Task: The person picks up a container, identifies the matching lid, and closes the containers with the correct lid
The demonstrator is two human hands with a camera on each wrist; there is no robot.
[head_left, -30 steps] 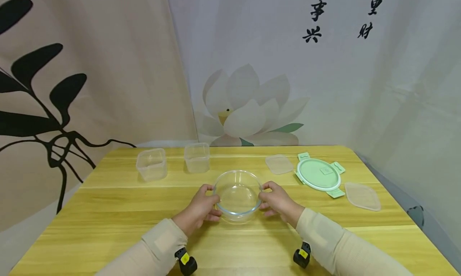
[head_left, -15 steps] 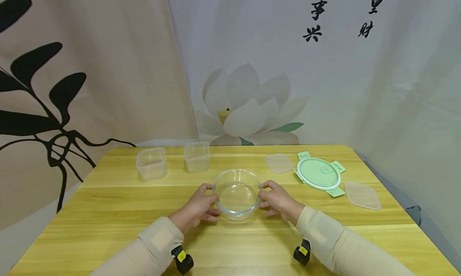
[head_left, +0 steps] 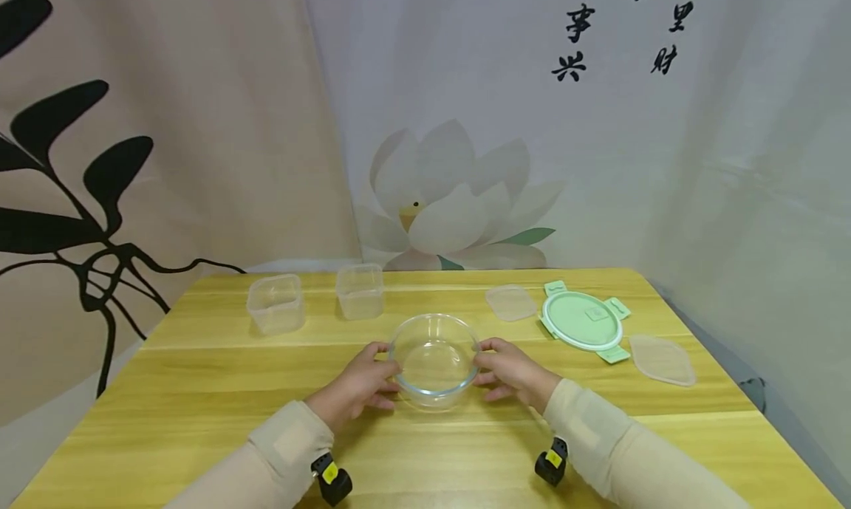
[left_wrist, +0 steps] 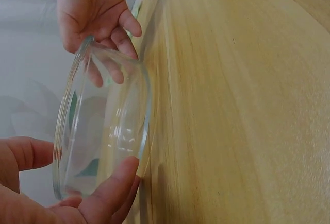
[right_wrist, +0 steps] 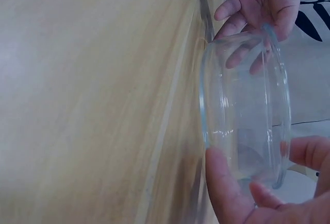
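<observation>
A round, clear glass bowl (head_left: 435,400) is on the wooden table in front of me, its mouth facing up. My left hand (head_left: 359,383) holds it at the left side, thumb near the rim. From the right side my right hand (head_left: 512,372) holds the same bowl, with thumb and fingers spread around the wall. In the left wrist view the glass bowl (left_wrist: 93,116) sits between thumb and fingers. The right wrist view has the glass bowl (right_wrist: 242,110) between the right fingertips, with the left hand (right_wrist: 263,2) beyond it. Nothing shows inside the bowl.
Two clear plastic containers (head_left: 275,317) (head_left: 360,306) stand at the back left of the wooden table (head_left: 199,420). At the back right lie a round green lid (head_left: 581,320) with flaps and two translucent lids (head_left: 510,303) (head_left: 662,360). A printed cloth (head_left: 459,66) hangs behind.
The head view has shifted a little, so everything appears slightly further left. My left wrist has moved a touch outward. Both hands stay at the bowl, which keeps its place.
</observation>
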